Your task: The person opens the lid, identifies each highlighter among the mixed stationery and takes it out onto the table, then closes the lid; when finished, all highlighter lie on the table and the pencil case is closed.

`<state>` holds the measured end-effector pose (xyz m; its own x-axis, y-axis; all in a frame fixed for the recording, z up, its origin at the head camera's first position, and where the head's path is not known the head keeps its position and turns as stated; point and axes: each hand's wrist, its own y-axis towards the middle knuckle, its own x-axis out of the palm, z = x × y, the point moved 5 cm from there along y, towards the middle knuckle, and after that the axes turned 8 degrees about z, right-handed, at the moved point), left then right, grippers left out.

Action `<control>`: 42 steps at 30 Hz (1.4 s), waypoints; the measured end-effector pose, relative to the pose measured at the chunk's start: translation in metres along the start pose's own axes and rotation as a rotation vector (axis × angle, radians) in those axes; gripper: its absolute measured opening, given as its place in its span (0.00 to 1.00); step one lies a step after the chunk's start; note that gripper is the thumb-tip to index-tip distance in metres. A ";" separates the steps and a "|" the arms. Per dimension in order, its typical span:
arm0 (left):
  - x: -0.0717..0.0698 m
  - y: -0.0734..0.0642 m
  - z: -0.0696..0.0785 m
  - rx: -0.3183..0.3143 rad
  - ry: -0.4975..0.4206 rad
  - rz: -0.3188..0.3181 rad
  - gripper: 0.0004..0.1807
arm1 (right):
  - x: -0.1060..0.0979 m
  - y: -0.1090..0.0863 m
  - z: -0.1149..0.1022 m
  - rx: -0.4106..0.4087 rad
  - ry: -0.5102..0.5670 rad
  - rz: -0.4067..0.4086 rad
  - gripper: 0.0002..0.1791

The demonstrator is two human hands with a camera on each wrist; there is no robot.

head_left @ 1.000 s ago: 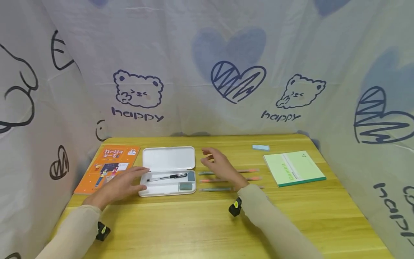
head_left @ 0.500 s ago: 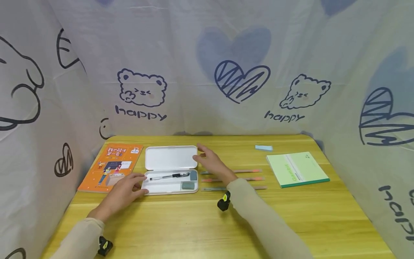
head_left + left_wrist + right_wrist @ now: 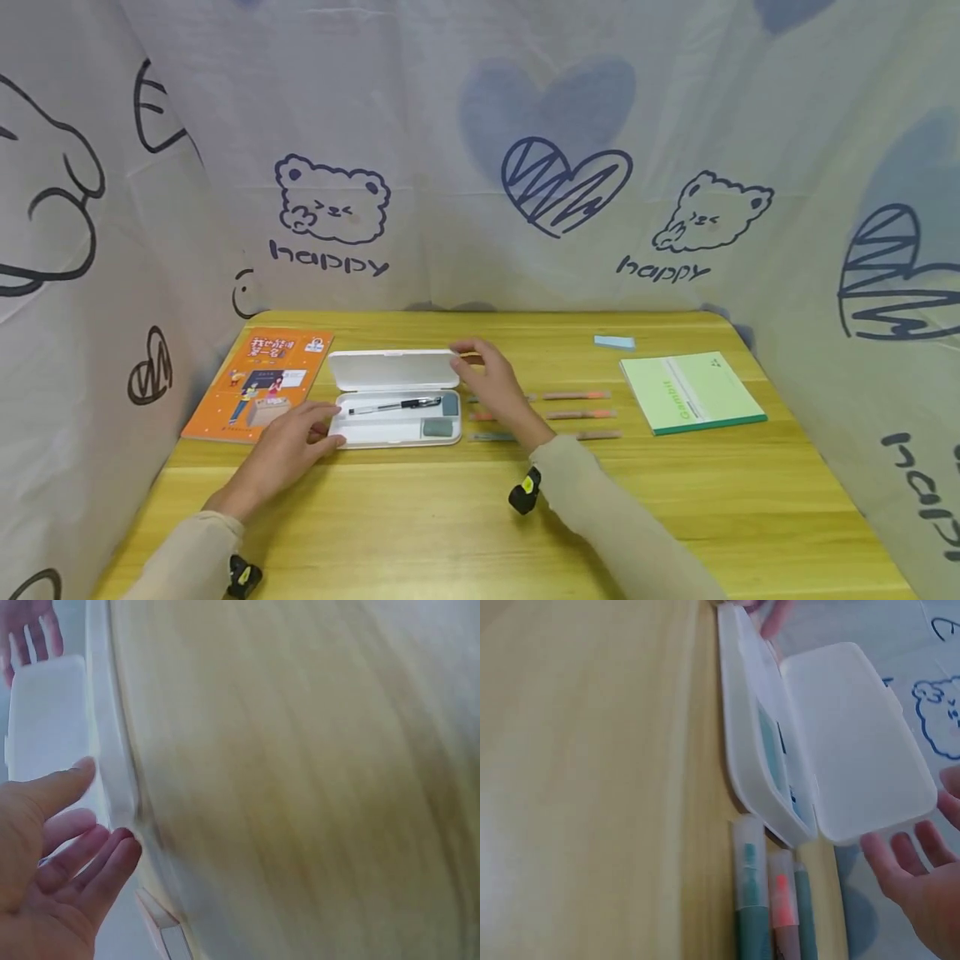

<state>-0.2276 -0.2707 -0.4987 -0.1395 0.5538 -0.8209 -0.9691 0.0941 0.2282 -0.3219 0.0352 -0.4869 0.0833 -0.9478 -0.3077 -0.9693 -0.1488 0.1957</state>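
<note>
An open white pencil case lies on the table, with its hinged lid tilted partly up at the back. Inside are a black-capped clear pen and two grey-green blocks, one of them an eraser-like block. My left hand holds the case's left end, thumb at the front corner and fingers farther back; the left wrist view shows the fingers curved there. With its fingertips at the lid's right edge, my right hand holds the lid raised. In the right wrist view these fingers touch the lid's corner.
Several highlighter-like pens lie right of the case, partly under the right forearm. An orange book lies at the left, a green notebook at the right. A small light-blue strip lies toward the back. Patterned cloth surrounds the table.
My right hand has moved left onto the lid's edge, and the lid has tilted up from lying flat. My left hand has closed in on the case's left end.
</note>
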 end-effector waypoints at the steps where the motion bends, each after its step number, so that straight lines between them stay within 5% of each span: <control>1: -0.003 0.000 0.000 -0.001 0.002 0.027 0.24 | -0.001 -0.003 -0.002 -0.015 -0.006 0.013 0.17; 7: -0.020 0.002 0.001 0.000 -0.021 0.202 0.15 | -0.001 -0.021 -0.003 -0.028 -0.021 0.017 0.11; 14: -0.029 0.003 0.004 -0.022 -0.027 0.307 0.12 | 0.000 -0.031 0.003 -0.036 -0.089 -0.037 0.10; 20: -0.020 0.008 0.003 -0.006 -0.065 0.162 0.16 | 0.001 -0.034 0.007 -0.061 -0.179 -0.118 0.10; 29: 0.003 0.004 0.002 0.053 -0.087 -0.067 0.25 | 0.007 -0.040 0.011 -0.172 -0.443 -0.320 0.29; 42: 0.008 0.004 0.002 0.161 -0.036 -0.069 0.26 | 0.014 -0.045 0.005 -0.253 -0.618 -0.364 0.27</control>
<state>-0.2324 -0.2641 -0.5036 -0.0634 0.5702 -0.8191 -0.9307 0.2625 0.2548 -0.2786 0.0303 -0.5050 0.1707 -0.5070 -0.8449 -0.8168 -0.5524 0.1665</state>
